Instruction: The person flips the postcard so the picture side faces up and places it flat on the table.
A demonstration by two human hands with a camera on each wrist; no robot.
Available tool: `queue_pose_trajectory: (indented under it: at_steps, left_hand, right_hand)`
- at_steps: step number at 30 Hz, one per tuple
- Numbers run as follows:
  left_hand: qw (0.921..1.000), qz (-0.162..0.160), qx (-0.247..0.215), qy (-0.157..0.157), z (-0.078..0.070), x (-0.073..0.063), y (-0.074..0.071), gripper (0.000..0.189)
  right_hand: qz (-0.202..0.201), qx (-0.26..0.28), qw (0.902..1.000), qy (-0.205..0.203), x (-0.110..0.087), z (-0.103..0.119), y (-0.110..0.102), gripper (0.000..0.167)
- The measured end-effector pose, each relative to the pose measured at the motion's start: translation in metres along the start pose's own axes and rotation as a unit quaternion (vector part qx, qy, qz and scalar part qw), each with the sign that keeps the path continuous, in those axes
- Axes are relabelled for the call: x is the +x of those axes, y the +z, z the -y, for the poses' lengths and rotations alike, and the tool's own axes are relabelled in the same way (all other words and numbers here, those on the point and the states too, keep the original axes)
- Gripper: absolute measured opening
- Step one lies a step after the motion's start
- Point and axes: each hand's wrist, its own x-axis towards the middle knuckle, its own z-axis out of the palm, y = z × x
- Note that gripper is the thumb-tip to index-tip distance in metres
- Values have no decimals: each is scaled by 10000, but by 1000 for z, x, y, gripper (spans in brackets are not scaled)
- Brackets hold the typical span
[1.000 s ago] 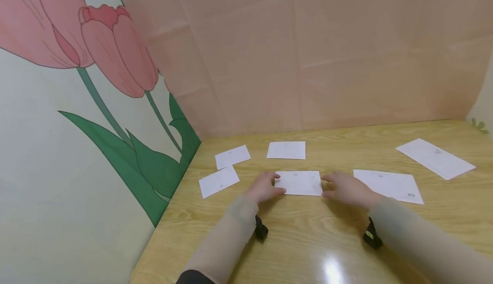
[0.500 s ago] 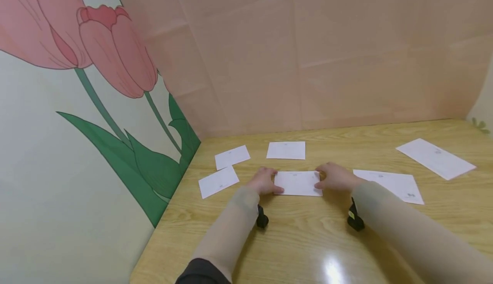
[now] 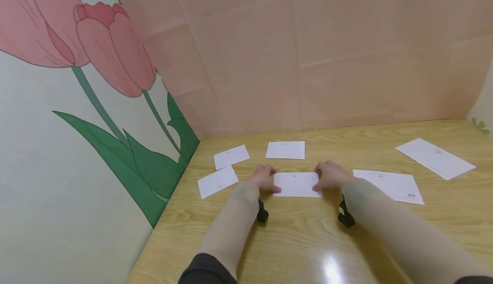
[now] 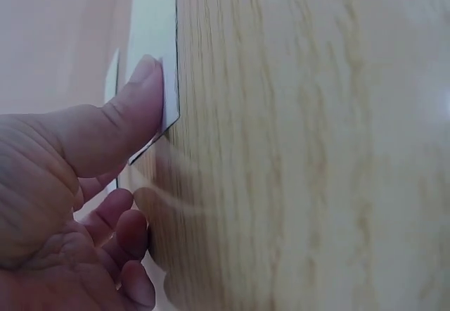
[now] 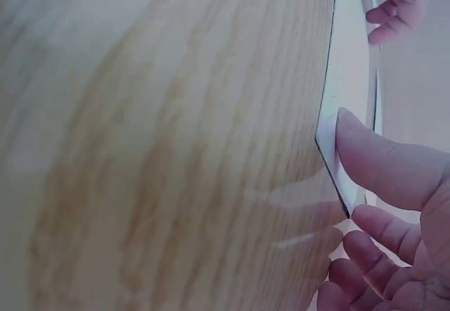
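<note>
1. The middle white paper (image 3: 295,185) is lying between the two hands, nearer the left edge of the tabletop (image 3: 300,245) than the right.
2. Its long axis is running from hand to hand, roughly along the tabletop's far edge, so each short end is facing a palm; neither hand is standing clearly nearer.
3. The left hand (image 3: 263,178) is gripping the left short end, its thumb pressing the upper face beside the near-left corner.
4. The right hand (image 3: 330,175) is gripping the right short end in mirror fashion, its thumb on the face and its forefinger meeting the far corner.
5. Whether the paper is resting flat or rising slightly under that grip, I cannot tell.
6. Beyond it, the back white paper (image 3: 285,150) is lying close to the tabletop's far edge, well apart from both hands.
7. Toward the left edge, the upper left paper (image 3: 232,156) and the lower left paper (image 3: 218,182) are slanting, about meeting at their corners.
8. Toward the right edge, the near right paper (image 3: 393,185) is lying partly behind the right arm, and the far right paper (image 3: 436,158) is slanting beyond it.
</note>
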Motion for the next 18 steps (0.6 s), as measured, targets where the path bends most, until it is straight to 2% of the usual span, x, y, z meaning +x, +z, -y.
queue_pose_trajectory:
  at_steps: [13, 18]
  left_hand:
    - [9988, 223, 386, -187, -10, -3, -4, 68]
    - [9981, 353, 479, -181, -13, -7, -3, 68]
  right_hand:
    - [219, -169, 9990, 348, -1, 7, -2, 60]
    - [287, -217, 9989, 316, -5, 6, -3, 56]
